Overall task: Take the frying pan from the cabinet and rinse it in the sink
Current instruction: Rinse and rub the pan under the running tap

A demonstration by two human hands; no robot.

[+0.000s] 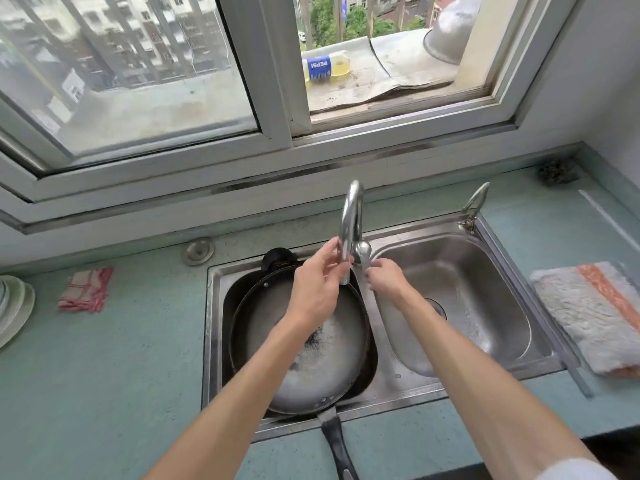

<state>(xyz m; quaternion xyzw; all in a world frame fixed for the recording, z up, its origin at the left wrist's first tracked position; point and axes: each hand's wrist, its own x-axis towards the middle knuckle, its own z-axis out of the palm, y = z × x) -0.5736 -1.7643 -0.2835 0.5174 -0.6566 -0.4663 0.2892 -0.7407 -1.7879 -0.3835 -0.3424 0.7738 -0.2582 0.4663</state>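
Left hand (317, 292), right hand (384, 278) grip faucet (351, 213) — frying pan (329, 362) beneath.

Beyond the left hand (317, 289) and the right hand (384, 277), a white-framed sliding window (270, 98) runs across the back. Its right half is open to a grey ledge (381, 74) and daylight. A pale green desk (121, 358) stretches to either side of both hands. Far to the right of the right hand stands a white wall (609, 81).

Only one legible word: "PEPSI", in white letters on the blue label (319, 66) of a plastic bottle (338, 63) lying on its side on the outer window ledge (367, 86). White patches (73, 86) behind the left pane and a blue banner (343, 8) outside, both too blurred to read.
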